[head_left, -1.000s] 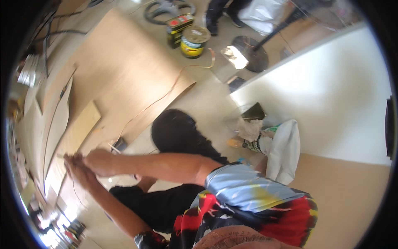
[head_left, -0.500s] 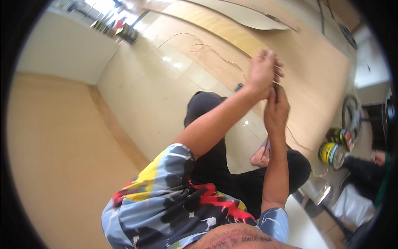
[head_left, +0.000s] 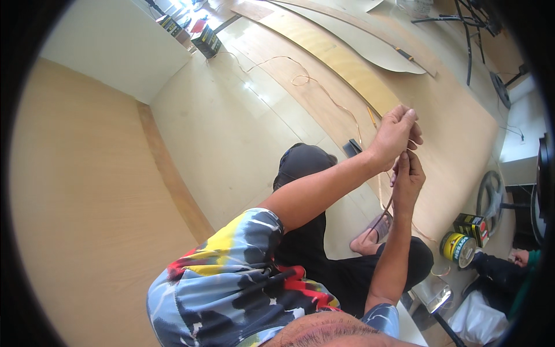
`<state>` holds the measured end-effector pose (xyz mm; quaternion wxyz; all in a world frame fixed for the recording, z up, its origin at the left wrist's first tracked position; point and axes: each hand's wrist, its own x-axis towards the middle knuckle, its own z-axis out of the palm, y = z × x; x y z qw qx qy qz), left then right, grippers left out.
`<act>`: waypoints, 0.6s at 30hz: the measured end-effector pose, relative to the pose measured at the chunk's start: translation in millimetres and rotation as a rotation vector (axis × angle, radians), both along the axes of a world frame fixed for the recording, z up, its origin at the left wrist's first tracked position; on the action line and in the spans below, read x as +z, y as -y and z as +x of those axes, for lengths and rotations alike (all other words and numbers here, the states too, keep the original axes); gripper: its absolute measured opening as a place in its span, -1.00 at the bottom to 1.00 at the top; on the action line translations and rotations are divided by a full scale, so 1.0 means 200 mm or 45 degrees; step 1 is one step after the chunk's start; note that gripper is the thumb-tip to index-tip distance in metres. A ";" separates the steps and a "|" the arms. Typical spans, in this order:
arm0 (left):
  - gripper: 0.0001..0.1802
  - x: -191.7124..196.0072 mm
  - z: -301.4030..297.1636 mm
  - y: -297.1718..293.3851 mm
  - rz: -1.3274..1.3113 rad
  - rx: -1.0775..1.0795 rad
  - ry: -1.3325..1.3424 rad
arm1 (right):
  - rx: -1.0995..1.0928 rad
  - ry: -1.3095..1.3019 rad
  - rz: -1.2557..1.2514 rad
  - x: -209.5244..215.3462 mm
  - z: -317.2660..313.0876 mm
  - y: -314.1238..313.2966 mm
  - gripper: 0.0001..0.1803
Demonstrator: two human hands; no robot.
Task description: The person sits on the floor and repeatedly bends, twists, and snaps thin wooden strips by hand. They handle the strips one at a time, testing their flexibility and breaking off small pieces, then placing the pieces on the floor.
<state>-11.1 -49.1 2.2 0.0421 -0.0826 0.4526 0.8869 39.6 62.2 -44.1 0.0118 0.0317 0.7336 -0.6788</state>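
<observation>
Both my hands are raised close together over a wooden board [head_left: 462,156], one just beyond the other. My left hand [head_left: 393,139] is closed in a pinch, its fingertips pressed together; what lies in them is hidden. Right below it, my right hand [head_left: 409,184] pinches a thin, dark brown cord [head_left: 384,213], which trails down toward my foot. A light copper-coloured wire [head_left: 329,99] runs loosely across the board and passes behind my left wrist. Beside that wrist lie a small dark grey block [head_left: 351,147] and a yellow pencil-like stick [head_left: 372,117].
A long yellowish strip [head_left: 329,49] and a curved white sheet [head_left: 370,58] lie on the board, with an orange-and-black-handled tool [head_left: 404,54]. Yellow can [head_left: 458,248] and dark tin [head_left: 471,226] stand at right, near another person's hand [head_left: 520,257]. A wooden panel [head_left: 98,191] fills the left.
The view has shifted, and both hands now appear lower and farther right. They remain close together. The dark cord below my right hand now shows clearly.
</observation>
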 end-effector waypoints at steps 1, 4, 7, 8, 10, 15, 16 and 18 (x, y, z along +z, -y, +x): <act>-0.76 0.00 0.00 0.00 -0.024 -0.029 -0.037 | 0.014 -0.034 -0.052 0.01 0.00 -0.01 -0.72; -0.78 -0.02 0.01 -0.02 -0.238 -0.046 -0.239 | -0.003 -0.080 -0.127 0.03 -0.01 -0.04 -0.72; -0.82 -0.03 0.04 -0.06 -0.408 -0.105 -0.332 | -0.041 -0.128 -0.154 0.04 -0.01 -0.07 -0.72; -0.82 -0.03 0.05 -0.07 -0.482 -0.141 -0.331 | -0.035 -0.156 -0.177 0.04 -0.01 -0.08 -0.73; -0.81 -0.03 0.08 -0.09 -0.439 -0.217 -0.295 | -0.097 -0.135 -0.197 0.04 -0.01 -0.11 -0.72; -0.79 0.01 0.09 -0.10 -0.563 -0.238 -0.352 | -0.129 -0.133 -0.226 0.05 -0.01 -0.11 -0.71; -0.79 0.02 0.09 -0.10 -0.596 -0.241 -0.350 | -0.150 -0.115 -0.237 0.05 -0.01 -0.11 -0.71; -0.79 0.03 0.10 -0.09 -0.720 -0.199 -0.389 | -0.164 -0.113 -0.254 0.05 -0.01 -0.09 -0.71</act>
